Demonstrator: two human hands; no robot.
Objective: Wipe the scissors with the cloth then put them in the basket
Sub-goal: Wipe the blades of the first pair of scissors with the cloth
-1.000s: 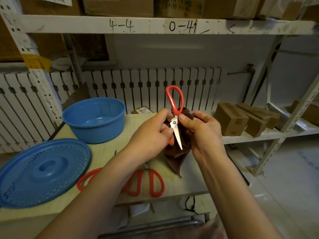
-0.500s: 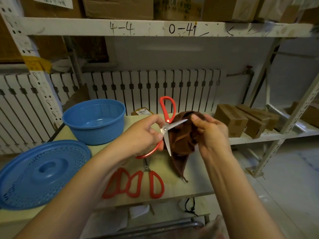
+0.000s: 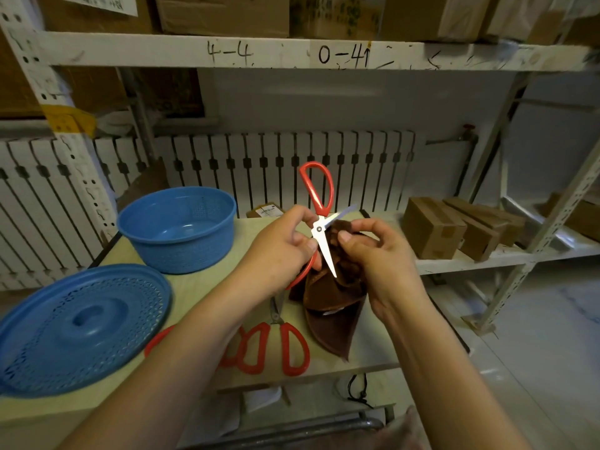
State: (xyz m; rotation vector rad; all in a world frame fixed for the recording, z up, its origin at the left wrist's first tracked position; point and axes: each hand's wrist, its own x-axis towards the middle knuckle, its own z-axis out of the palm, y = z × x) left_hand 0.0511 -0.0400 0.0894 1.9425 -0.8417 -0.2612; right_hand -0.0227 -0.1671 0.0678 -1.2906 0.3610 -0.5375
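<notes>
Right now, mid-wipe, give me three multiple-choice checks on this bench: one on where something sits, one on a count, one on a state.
1. Where is the blue basket?
A. far left of the table
B. on the floor
C. on the top shelf

2. How many pairs of red-handled scissors still lie on the table?
A. none
B. at least two
C. exactly one

3. How are the blades of the held scissors?
A. closed
B. spread open
C. wrapped out of sight

Answers: 1 A, it stands behind the blue lid. 2 B, two pairs lie side by side. 3 B, the left hand holds them spread against the brown cloth in the right hand.
</notes>
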